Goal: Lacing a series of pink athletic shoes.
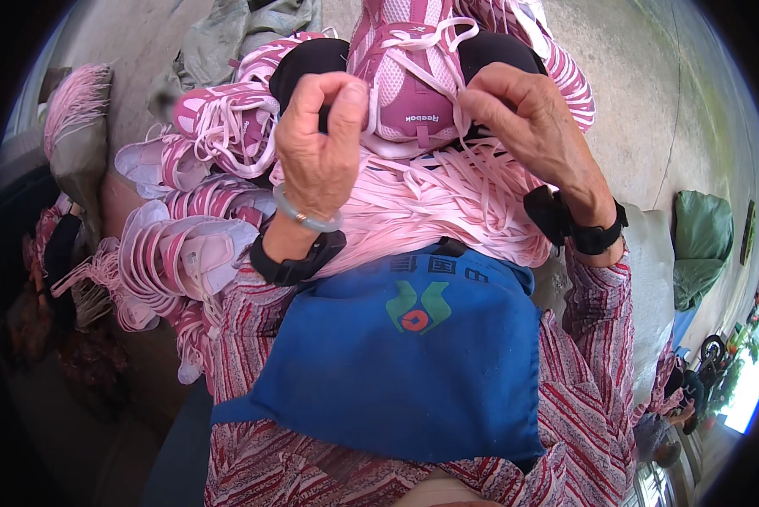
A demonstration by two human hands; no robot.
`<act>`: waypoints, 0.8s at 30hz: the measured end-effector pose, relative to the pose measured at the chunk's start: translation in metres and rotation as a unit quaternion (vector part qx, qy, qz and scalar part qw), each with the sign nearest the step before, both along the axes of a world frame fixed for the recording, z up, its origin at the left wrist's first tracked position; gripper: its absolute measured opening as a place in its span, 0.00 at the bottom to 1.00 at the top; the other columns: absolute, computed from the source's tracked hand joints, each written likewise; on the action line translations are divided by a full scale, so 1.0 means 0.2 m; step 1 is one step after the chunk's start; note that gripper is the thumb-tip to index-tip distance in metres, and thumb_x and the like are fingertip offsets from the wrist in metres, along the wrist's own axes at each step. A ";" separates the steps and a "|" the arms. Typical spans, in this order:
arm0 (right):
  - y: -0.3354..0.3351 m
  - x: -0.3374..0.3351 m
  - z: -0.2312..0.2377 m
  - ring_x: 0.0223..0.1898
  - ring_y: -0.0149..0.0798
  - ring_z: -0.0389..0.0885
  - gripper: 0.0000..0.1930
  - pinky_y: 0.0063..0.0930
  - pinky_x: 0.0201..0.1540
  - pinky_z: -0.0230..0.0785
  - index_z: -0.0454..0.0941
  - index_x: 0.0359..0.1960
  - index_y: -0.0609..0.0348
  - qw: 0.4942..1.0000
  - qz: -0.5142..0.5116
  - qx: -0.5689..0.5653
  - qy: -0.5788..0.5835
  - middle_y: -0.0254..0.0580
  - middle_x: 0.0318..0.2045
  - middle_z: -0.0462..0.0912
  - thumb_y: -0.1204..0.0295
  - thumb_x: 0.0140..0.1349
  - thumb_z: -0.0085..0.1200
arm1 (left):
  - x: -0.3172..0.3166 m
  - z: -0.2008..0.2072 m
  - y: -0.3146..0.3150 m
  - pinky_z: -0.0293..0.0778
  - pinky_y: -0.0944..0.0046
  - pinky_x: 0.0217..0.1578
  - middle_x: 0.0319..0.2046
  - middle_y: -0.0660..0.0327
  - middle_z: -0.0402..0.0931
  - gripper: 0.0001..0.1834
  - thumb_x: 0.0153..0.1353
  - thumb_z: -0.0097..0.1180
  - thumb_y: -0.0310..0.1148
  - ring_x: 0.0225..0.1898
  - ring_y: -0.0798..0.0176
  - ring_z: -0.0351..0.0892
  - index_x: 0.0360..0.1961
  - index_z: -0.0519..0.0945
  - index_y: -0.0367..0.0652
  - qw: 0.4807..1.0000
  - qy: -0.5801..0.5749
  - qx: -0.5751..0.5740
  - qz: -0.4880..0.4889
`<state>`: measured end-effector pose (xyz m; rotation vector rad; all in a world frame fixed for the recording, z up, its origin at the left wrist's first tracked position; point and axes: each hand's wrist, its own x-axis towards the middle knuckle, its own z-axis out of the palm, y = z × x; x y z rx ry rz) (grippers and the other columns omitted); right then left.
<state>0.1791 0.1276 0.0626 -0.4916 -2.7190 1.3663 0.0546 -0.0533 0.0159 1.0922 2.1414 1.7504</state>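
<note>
A pink and white shoe upper [409,97] lies between my knees, with its heel tab toward me. Pale shoelaces [426,44] cross its top in a loose loop. My left hand [322,139] is closed at the upper's left edge, thumb and forefinger pinched by a lace strand. On the right edge my right hand [527,127] pinches the other lace strand between thumb and forefinger. The curled fingers hide the exact lace ends. A heap of loose pale pink laces [434,198] covers my lap just below the upper.
Stacked pink and white shoe uppers [185,245] stand at my left, with laced uppers [227,122] beyond them. A bundle of pink laces [77,106] sits farther left. Grey-green sheeting [215,51] lies ahead; a green sack [702,245] lies at the right. My blue apron [413,363] covers my front.
</note>
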 end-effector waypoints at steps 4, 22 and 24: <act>-0.26 0.00 0.12 0.30 0.43 0.78 0.03 0.34 0.33 0.70 0.76 0.26 0.61 0.885 0.336 -0.295 0.133 0.42 0.25 0.76 0.76 0.55 0.53 | 0.02 0.15 -0.01 0.74 0.70 0.35 0.27 0.55 0.78 0.30 0.71 0.34 0.49 0.30 0.66 0.78 0.41 0.76 0.29 0.889 -0.394 -0.139 -0.188; 0.04 -0.20 -0.14 0.28 0.47 0.78 0.07 0.35 0.28 0.71 0.75 0.34 0.60 0.940 0.028 0.291 0.175 0.45 0.30 0.75 0.72 0.56 0.55 | 0.15 0.05 -0.07 0.62 0.75 0.23 0.20 0.68 0.68 0.16 0.68 0.46 0.37 0.22 0.77 0.63 0.38 0.78 0.33 0.913 -0.373 -0.100 -0.132; 0.05 -0.22 -0.16 0.26 0.49 0.77 0.07 0.39 0.25 0.70 0.72 0.32 0.60 0.923 0.068 0.331 0.186 0.47 0.29 0.71 0.72 0.54 0.52 | 0.16 0.04 -0.08 0.64 0.74 0.25 0.20 0.67 0.69 0.15 0.68 0.47 0.36 0.23 0.76 0.65 0.39 0.77 0.33 0.927 -0.333 -0.105 -0.139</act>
